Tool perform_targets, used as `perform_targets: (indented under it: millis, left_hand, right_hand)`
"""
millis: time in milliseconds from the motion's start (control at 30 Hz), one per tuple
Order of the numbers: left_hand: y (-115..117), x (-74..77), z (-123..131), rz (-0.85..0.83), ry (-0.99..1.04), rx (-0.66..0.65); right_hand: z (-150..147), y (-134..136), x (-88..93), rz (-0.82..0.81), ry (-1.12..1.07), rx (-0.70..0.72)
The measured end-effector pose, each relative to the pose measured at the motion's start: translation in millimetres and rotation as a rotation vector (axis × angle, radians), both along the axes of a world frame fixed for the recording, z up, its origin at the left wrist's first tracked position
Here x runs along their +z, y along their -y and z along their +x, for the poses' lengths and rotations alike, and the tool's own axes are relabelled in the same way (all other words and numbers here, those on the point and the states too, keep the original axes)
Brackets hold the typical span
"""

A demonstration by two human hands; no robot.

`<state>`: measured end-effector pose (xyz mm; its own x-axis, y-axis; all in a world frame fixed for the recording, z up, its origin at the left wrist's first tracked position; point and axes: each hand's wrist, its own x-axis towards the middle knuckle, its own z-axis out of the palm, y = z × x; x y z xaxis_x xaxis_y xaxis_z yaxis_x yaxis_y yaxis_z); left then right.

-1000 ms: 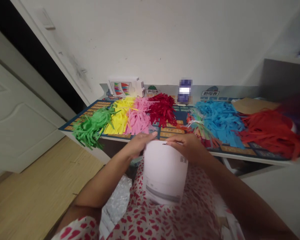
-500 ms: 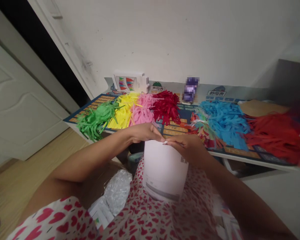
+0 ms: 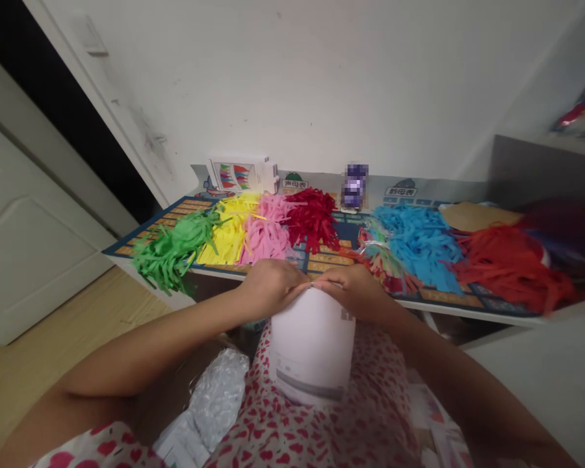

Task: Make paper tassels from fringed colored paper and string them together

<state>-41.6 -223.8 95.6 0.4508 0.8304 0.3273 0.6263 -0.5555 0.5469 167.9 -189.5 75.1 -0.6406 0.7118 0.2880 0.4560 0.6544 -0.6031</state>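
Note:
My left hand (image 3: 270,287) and my right hand (image 3: 348,289) both grip the top rim of a rolled white paper tube (image 3: 312,348), which stands upright against my patterned red-and-white clothing. Its lower part has a grey printed band. The fingertips of my two hands nearly meet at the rim. Just beyond my hands lie bunches of cut paper fringe: pink (image 3: 266,237) nearest my left hand, and multicoloured strips (image 3: 383,257) nearest my right. Green (image 3: 173,250), yellow (image 3: 227,237), dark red (image 3: 312,218), blue (image 3: 419,244) and red (image 3: 511,273) bunches lie along the table.
The fringe lies on a printed chart mat (image 3: 322,263) covering a table (image 3: 468,309). A small picture box (image 3: 241,174), a blurred purple item (image 3: 354,185) and a cardboard sheet (image 3: 478,216) stand behind. Bubble wrap (image 3: 217,406) lies on my lap. A door (image 3: 29,240) stands left.
The tube sits a little lower and further left in view. My hands have drawn closer together along its rim, and the whole scene has shifted as my head moved.

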Motion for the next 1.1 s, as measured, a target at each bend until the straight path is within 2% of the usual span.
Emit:
perform_targets:
  millis: [67,133,233,300,367,433,500,767,967,1100]
  left_hand:
    - [1.4,-1.3,-1.6,-0.001,-0.032,0.01]
    - [1.4,-4.2,-3.2,-0.004,-0.036,0.033]
    - [0.4,-15.0,-3.3,-0.068,0.14,0.135]
    - [0.0,-26.5,-1.4,-0.226,0.389,0.242]
    - [0.4,-38.7,1.3,-0.493,0.659,0.303]
    - [2.2,-48.2,4.1,-0.745,0.851,0.291]
    - [4.9,-53.1,6.6,-0.86,0.939,0.265]
    - [9.3,-53.2,9.8,-0.823,0.977,0.28]
    - [13.9,-54.9,15.0,-0.765,0.848,0.343]
    - [7.2,-54.6,19.6,-0.842,0.741,0.35]
  right_hand:
    - [3.4,-0.4,-0.2,0.025,0.012,0.007]
    - [9.0,-2.2,-0.6,-0.048,0.033,0.034]
    - [17.1,-4.7,-2.8,-0.103,0.034,0.03]
    - [20.5,-4.8,-5.4,-0.072,0.016,0.006]
    - [22.1,-3.8,-7.7,-0.036,0.01,-0.018]
    - [22.6,-2.4,-9.0,-0.026,0.023,-0.032]
    - [22.9,-1.1,-9.6,-0.036,0.03,-0.04]
    - [29.5,-4.8,-21.5,-0.187,0.0,-0.078]
    - [32.6,2.5,-17.2,0.026,0.033,-0.133]
    - [33.9,6.5,-18.6,0.001,0.025,-0.154]
